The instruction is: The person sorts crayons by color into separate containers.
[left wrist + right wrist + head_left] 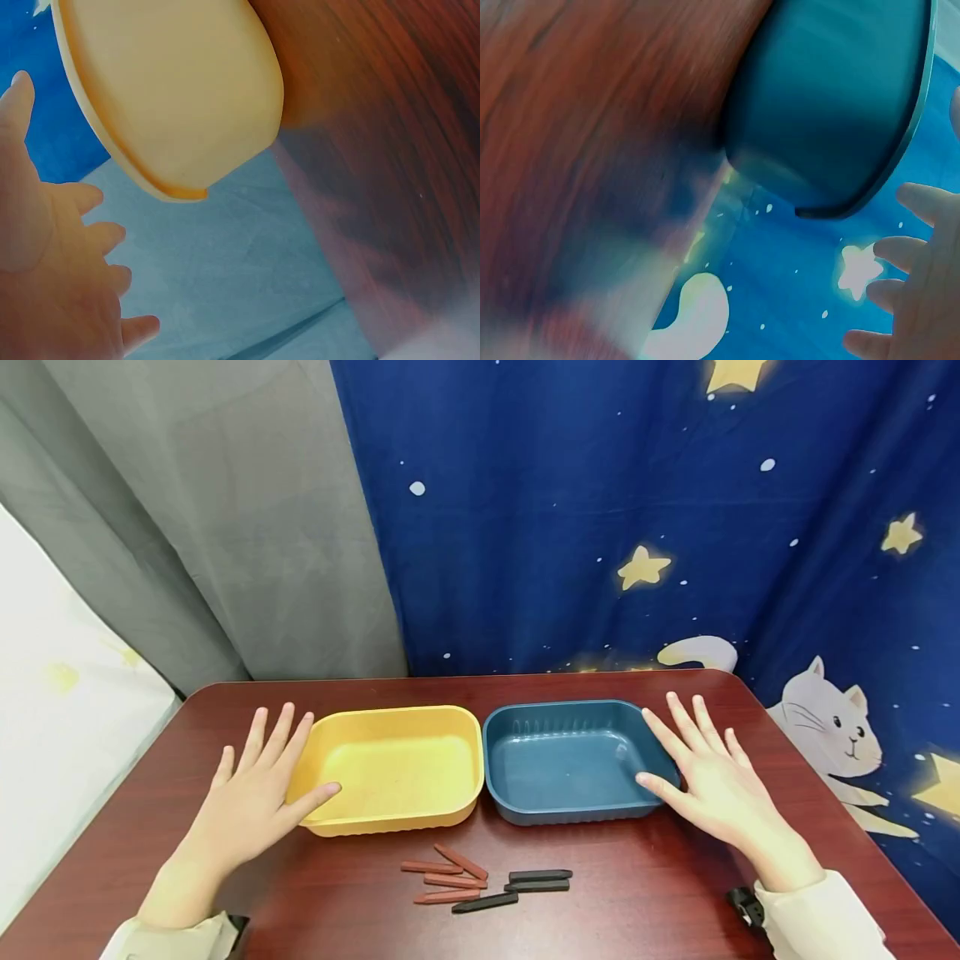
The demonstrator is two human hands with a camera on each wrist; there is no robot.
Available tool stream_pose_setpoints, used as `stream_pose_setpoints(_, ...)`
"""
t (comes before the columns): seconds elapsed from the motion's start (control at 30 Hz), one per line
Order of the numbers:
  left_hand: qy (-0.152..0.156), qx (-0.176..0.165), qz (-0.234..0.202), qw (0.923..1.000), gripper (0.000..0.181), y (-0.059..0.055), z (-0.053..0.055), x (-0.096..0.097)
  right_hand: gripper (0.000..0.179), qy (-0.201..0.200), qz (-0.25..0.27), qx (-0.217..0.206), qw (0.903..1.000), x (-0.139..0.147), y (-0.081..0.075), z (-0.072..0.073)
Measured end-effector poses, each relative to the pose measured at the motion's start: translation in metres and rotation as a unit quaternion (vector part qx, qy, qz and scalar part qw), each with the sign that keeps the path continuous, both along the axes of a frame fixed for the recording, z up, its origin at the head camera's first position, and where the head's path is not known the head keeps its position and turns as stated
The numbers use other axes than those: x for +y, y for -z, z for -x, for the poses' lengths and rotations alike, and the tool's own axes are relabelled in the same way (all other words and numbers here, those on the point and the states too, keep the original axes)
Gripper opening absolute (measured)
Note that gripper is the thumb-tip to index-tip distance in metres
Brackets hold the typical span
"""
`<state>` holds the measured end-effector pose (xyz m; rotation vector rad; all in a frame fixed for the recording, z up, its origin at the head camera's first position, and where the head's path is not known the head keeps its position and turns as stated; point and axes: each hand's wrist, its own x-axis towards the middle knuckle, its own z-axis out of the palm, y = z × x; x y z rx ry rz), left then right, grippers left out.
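Note:
My left hand [255,802] is spread beside the yellow tray [393,822], its thumb and fingers overlapping the tray's left end in the head view. At the other side my right hand [720,785] is spread too, thumb and forefinger over the right end of the dark blue tray [581,814]. Neither hand holds anything. The trays stand side by side, with nothing inside. In front of them lie several reddish-brown crayons [455,882] in a loose group. Several black crayons [537,886] lie just to their right. Both wrist views show straight fingers next to the tray ends.
A dark red wooden table [337,910] bears the trays and crayons. Behind it hang a grey curtain [292,527] and a blue curtain [525,527] with stars and a white cat. White cloth [60,710] hangs along the left side.

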<state>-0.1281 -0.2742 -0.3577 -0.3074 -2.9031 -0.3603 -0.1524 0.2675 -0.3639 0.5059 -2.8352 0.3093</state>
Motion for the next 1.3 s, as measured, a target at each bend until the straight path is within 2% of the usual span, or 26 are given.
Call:
stream_pose_setpoints(0.13, -0.001, -0.007, -0.001, 1.0000, 0.094, -0.001, 0.004, 0.004, 0.082, -0.007, 0.004, 0.003, 1.0000, -0.005, 0.001, -0.001)
stream_pose_setpoints(0.5, 0.003, -0.014, -0.008, 0.9999, 0.103, 0.002, 0.005, 0.010, 0.081, -0.031, 0.001, 0.015, 0.9994, -0.030, 0.000, -0.005)
stream_pose_setpoints(1.03, 0.025, -0.054, -0.005, 0.9982, 0.104, 0.008, 0.010, 0.008, 0.067, -0.104, 0.016, 0.059, 0.9927, -0.071, -0.001, -0.015)
stream_pose_setpoints(1.3, 0.033, -0.069, -0.024, 0.9967, 0.105, 0.011, 0.009, 0.007, 0.052, -0.153, 0.060, 0.075, 0.9835, -0.096, -0.002, -0.021)
